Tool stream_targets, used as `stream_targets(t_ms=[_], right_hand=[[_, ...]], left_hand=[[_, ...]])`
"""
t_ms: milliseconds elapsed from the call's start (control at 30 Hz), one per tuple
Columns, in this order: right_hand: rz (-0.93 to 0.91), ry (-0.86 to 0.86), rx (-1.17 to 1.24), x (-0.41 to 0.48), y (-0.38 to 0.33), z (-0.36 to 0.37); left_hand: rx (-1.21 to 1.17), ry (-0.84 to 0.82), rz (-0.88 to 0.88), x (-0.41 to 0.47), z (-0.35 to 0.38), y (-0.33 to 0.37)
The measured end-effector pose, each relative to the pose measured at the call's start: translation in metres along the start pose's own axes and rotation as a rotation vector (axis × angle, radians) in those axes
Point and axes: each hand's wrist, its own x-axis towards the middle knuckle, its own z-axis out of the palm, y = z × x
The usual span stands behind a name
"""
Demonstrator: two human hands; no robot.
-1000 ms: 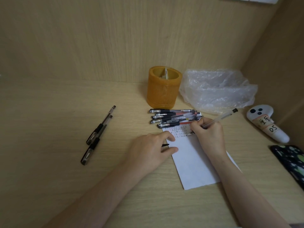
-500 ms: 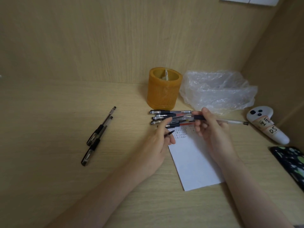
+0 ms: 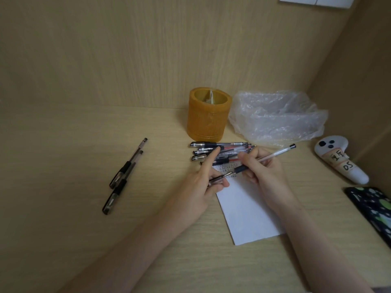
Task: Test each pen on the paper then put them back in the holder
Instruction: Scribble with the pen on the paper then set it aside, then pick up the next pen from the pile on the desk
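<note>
At about nine o'clock on the pale wood-grain counter [image 3: 63, 166] lie two black-capped clear-barrelled pens [image 3: 124, 176], side by side and touching, well apart from everything else. Toward the centre, the left hand [image 3: 203, 182] pinches a small dark pen cap [image 3: 215, 180] between thumb and middle fingers, its index finger stretched out toward twelve o'clock. At twelve o'clock stands the amber cylindrical pen holder [image 3: 208, 115], with no pens standing in it, and just in front of it a loose bundle of black and red capped pens [image 3: 220, 151] lies on the top edge of the white sheet of paper [image 3: 249, 212]. The right hand [image 3: 264, 168] grips a clear-barrelled pen with a black grip [image 3: 273, 155], its tip aimed at the cap's mouth, nearly meeting it above the scribbled test marks [image 3: 226, 169]. This looks like the capping step after a test; the next move calls for lining tip and cap up and pressing them together, then carrying the pen away from the bundle. At two o'clock sits a crumpled clear plastic bag [image 3: 277, 117]; at three, a white handheld controller with paper labels [image 3: 338, 161] and a dark phone with green spots [image 3: 374, 210], cut off by the frame. The marks are too small to read, what pale thing lies inside the holder is unclear, and the bundle's count is hidden by the hands.
</note>
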Motion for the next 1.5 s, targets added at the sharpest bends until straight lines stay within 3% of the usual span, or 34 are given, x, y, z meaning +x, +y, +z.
stream_targets(t_ms=[200,400,667,1133,1300,1433,1500], right_hand=[[0.001,-0.157,-0.100,-0.004,0.003,0.002],[0.027,-0.248,0.022,-0.001,0.007,-0.001],[0.063,-0.179,-0.058,-0.004,0.006,0.001],[0.010,-0.231,-0.070,-0.004,0.003,0.002],[0.045,-0.164,0.060,-0.004,0.001,0.009],[0.010,0.014,0.258,0.003,-0.004,-0.005],[-0.005,0.042,0.285,0.006,-0.002,-0.009]], left_hand=[[0.003,0.013,-0.003,0.001,0.000,-0.001],[-0.126,0.248,-0.034,0.002,-0.007,-0.002],[-0.156,0.332,-0.069,-0.003,-0.012,0.006],[-0.330,0.320,-0.105,-0.003,-0.009,0.006],[-0.252,0.385,-0.100,0.006,-0.009,0.006],[0.136,0.393,-0.111,0.011,-0.018,0.000],[0.189,0.387,-0.140,0.010,-0.022,-0.002]])
